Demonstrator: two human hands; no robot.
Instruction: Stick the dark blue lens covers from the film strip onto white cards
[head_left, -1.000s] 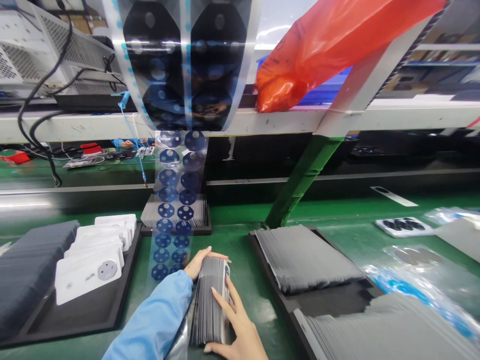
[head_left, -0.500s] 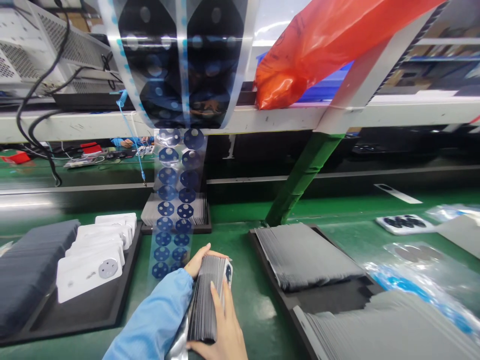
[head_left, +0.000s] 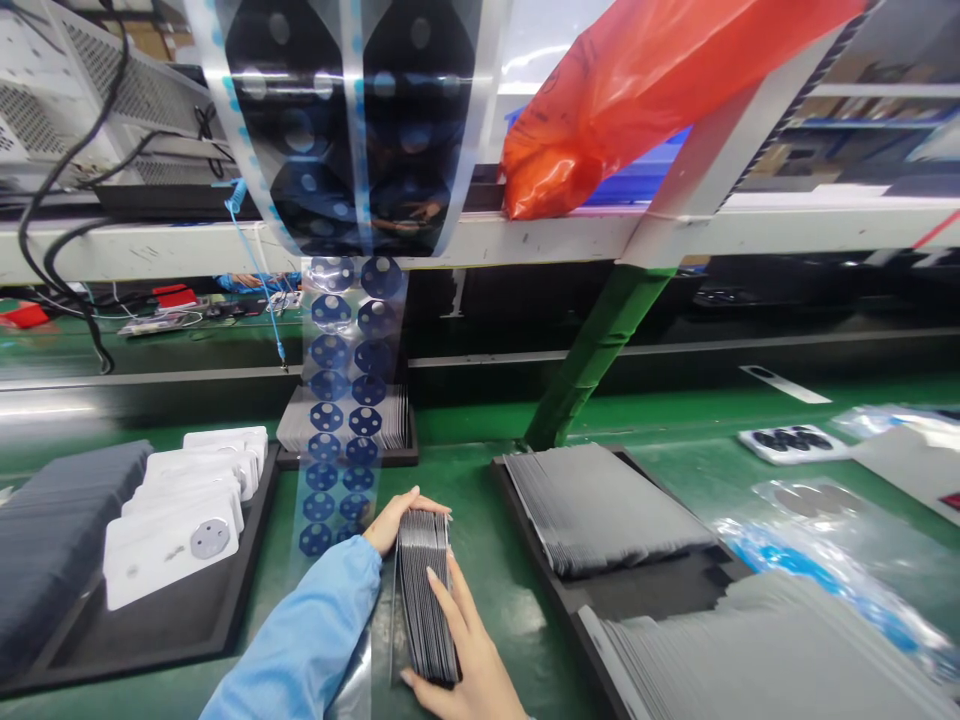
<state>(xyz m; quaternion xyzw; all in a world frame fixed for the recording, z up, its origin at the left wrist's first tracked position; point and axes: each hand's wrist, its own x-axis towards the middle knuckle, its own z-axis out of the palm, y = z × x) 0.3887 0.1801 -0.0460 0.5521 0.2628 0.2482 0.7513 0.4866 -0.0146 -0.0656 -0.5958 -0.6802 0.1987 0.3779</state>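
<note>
A stack of thin grey panels (head_left: pixel 426 605) stands on edge between my two hands over the green bench, its many edges facing up. My left hand (head_left: pixel 401 515), in a blue sleeve, wraps round the far end. Along the right side and near end lies my right hand (head_left: pixel 476 645), with its thumb at the near corner. At the stack's left one thin panel (head_left: pixel 394 620) leans slightly apart from the others. The palms and the lower part of the stack are hidden. Left of the hands hangs a clear strip of dark blue round stickers (head_left: pixel 325 417).
A black tray (head_left: pixel 217 625) at left holds white panels (head_left: pixel 172 535) and dark panels (head_left: pixel 60 550). Another tray (head_left: pixel 637 600) at right carries grey panels (head_left: pixel 600 510). Behind stands a smaller tray (head_left: pixel 405 455) of panels. A green-wrapped post (head_left: pixel 592 365) and red bag (head_left: pixel 637 110) are ahead.
The stack has turned, its near end swinging right along with my right hand. A white-edged panel with dark circles at its far right no longer shows. The whole view has shifted slightly.
</note>
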